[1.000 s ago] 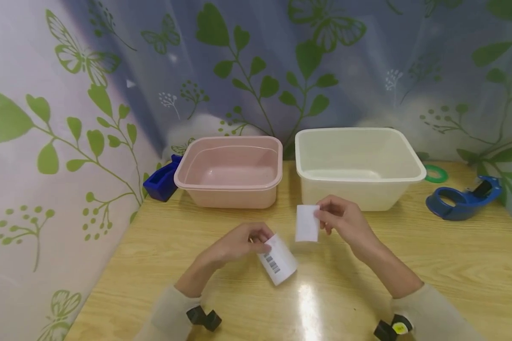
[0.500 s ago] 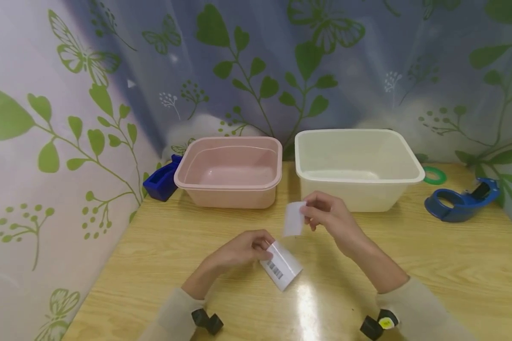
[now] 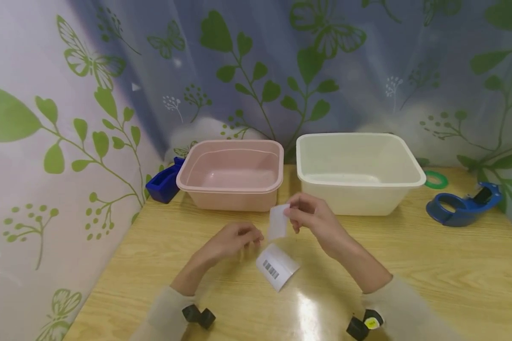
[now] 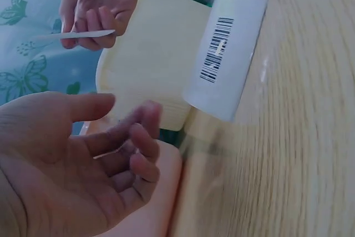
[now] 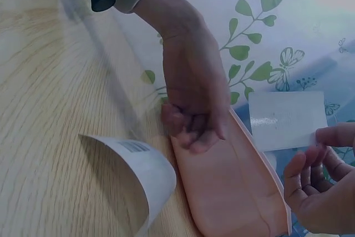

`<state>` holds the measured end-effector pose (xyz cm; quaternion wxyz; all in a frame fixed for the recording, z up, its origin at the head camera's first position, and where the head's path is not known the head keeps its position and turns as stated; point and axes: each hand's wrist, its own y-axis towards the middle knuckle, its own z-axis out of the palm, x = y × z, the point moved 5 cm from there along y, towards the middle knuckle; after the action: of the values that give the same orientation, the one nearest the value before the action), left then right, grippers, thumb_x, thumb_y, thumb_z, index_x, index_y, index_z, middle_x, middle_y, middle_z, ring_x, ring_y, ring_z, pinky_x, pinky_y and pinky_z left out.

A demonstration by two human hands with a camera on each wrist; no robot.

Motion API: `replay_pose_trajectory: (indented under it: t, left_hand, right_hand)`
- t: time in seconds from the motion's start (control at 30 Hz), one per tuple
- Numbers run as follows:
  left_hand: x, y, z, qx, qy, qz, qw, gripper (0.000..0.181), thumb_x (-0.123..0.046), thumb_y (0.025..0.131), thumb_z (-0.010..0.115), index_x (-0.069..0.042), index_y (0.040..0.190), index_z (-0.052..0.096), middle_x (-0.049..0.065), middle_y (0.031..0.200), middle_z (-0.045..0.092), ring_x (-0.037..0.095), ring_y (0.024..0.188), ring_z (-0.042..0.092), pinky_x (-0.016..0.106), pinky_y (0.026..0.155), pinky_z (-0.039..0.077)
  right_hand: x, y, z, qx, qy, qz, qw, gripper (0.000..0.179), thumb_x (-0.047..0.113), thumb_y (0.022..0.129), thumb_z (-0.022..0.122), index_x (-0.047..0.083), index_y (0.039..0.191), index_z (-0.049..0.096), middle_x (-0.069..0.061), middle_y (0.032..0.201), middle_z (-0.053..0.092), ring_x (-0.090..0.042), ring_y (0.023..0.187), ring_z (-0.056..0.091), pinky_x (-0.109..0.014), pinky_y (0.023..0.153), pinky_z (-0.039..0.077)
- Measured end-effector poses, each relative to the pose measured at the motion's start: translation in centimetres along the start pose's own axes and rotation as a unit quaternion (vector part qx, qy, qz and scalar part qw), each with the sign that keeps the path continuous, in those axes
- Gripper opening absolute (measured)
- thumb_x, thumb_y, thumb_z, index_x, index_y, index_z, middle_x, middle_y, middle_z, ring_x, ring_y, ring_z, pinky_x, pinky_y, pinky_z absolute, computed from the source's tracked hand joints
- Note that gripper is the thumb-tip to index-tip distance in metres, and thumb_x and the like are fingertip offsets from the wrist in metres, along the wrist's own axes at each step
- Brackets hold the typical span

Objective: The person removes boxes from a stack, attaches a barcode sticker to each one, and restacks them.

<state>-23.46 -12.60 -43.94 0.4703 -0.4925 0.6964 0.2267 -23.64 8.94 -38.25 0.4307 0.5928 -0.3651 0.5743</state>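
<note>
In the head view, the person's right hand pinches a small, flat, white rectangular piece by its side edge, thumb against fingers, holding it up in front of the gap between two basins. The left hand is beside it with fingers loosely bent, apart from one another in places and gripping nothing. Just below both hands, a curved white sheet with a black printed barcode lies on the light wood-grain table, bowed rather than flat. Behind them stand a pink rectangular plastic basin on the left and a larger cream rectangular plastic basin on the right. A dark blue open box sits beside the pink one; a flat green ring and a blue tape dispenser are to the right of the cream one. In the left wrist view, the left hand's thumb stands away from its half-curled fingers, and the barcode sheet is apart from them on the wood; beyond, the right hand's fingers are folded at the white piece, seen nearly edge-on. In the right wrist view, the right hand's thumb and fingertips pinch a corner of the white piece, its broad face showing, while the barcode sheet arches up from the table near the pink basin.
</note>
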Motion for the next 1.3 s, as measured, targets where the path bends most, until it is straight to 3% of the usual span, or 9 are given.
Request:
replay_pose_trajectory:
  t: [0.1, 0.27, 0.43, 0.6, 0.77, 1.0, 1.13, 1.3]
  left_hand:
    - [-0.2, -0.1, -0.3, -0.02, -0.044, -0.007, 0.9988, 0.041, -0.03, 0.111, 0.048, -0.003, 0.096, 0.074, 0.004, 0.083, 0.072, 0.02, 0.077, 0.057, 0.027, 0.064, 0.046]
    - [-0.3, -0.3, -0.6, -0.032, -0.079, -0.007, 0.9963, 0.046, -0.031, 0.111, 0.048, 0.0, 0.087, 0.071, 0.003, 0.072, 0.069, 0.016, 0.067, 0.052, 0.025, 0.061, 0.041]
    - [0.2, -0.6, -1.0, -0.012, -0.079, -0.005, 0.9968, 0.046, -0.031, 0.112, 0.047, 0.001, 0.093, 0.073, 0.003, 0.075, 0.068, 0.016, 0.068, 0.052, 0.025, 0.063, 0.041]
    - [0.3, -0.6, -1.1, 0.012, -0.111, 0.002, 0.9937, 0.046, -0.033, 0.112, 0.045, 0.002, 0.101, 0.073, 0.004, 0.081, 0.069, 0.017, 0.07, 0.054, 0.025, 0.065, 0.043]
    - [0.4, -0.4, -1.3, 0.013, -0.139, -0.004, 0.9902, 0.041, -0.034, 0.109, 0.05, 0.001, 0.104, 0.072, 0.004, 0.083, 0.068, 0.016, 0.072, 0.055, 0.026, 0.067, 0.045]
    - [0.7, -0.7, -1.4, 0.025, -0.164, -0.002, 0.9862, 0.044, -0.033, 0.11, 0.047, 0.004, 0.104, 0.071, 0.003, 0.084, 0.068, 0.015, 0.071, 0.054, 0.024, 0.062, 0.043]
    - [0.8, -0.9, -1.3, 0.029, -0.188, -0.001, 0.9818, 0.045, -0.033, 0.111, 0.046, 0.007, 0.104, 0.066, 0.003, 0.084, 0.066, 0.014, 0.071, 0.054, 0.024, 0.062, 0.044]
    - [0.7, -1.0, -1.6, 0.019, -0.197, 0.01, 0.9801, 0.038, -0.031, 0.111, 0.048, 0.001, 0.101, 0.065, 0.003, 0.084, 0.062, 0.014, 0.071, 0.053, 0.024, 0.063, 0.045]
  right_hand:
    - [0.1, 0.3, 0.9, 0.018, 0.003, -0.007, 0.9998, 0.011, 0.006, 0.099, 0.064, -0.001, 0.106, 0.061, -0.002, 0.086, 0.057, -0.014, 0.071, 0.052, -0.025, 0.064, 0.048]
    - [0.3, 0.5, 2.2, 0.034, -0.003, -0.013, 0.9993, 0.013, 0.006, 0.1, 0.065, -0.003, 0.108, 0.06, -0.004, 0.085, 0.057, -0.015, 0.069, 0.052, -0.025, 0.064, 0.047]
    - [0.4, 0.7, 3.0, 0.037, -0.003, -0.015, 0.9992, 0.013, 0.006, 0.1, 0.064, -0.003, 0.108, 0.06, -0.004, 0.087, 0.059, -0.015, 0.069, 0.053, -0.025, 0.063, 0.048]
    - [0.4, 0.9, 3.4, 0.041, -0.001, -0.029, 0.9988, 0.013, 0.005, 0.1, 0.065, -0.004, 0.107, 0.06, -0.004, 0.087, 0.059, -0.015, 0.069, 0.054, -0.025, 0.063, 0.049]
    - [0.1, 1.2, 3.5, 0.042, 0.001, -0.035, 0.9985, 0.013, 0.004, 0.1, 0.065, -0.005, 0.107, 0.06, -0.006, 0.087, 0.06, -0.015, 0.071, 0.055, -0.026, 0.063, 0.05]
    - [-0.1, 1.5, 4.0, 0.041, 0.018, -0.04, 0.9982, 0.012, 0.002, 0.099, 0.065, -0.006, 0.107, 0.06, -0.019, 0.091, 0.059, -0.015, 0.072, 0.057, -0.025, 0.064, 0.05]
    - [-0.2, 1.7, 4.2, 0.037, 0.019, -0.041, 0.9983, 0.013, 0.001, 0.099, 0.065, -0.006, 0.109, 0.061, -0.015, 0.092, 0.062, -0.015, 0.073, 0.059, -0.026, 0.065, 0.052]
    - [-0.5, 1.9, 4.5, 0.042, 0.012, -0.039, 0.9983, 0.015, 0.002, 0.099, 0.065, -0.006, 0.111, 0.062, -0.008, 0.095, 0.066, -0.016, 0.075, 0.062, -0.027, 0.069, 0.055]
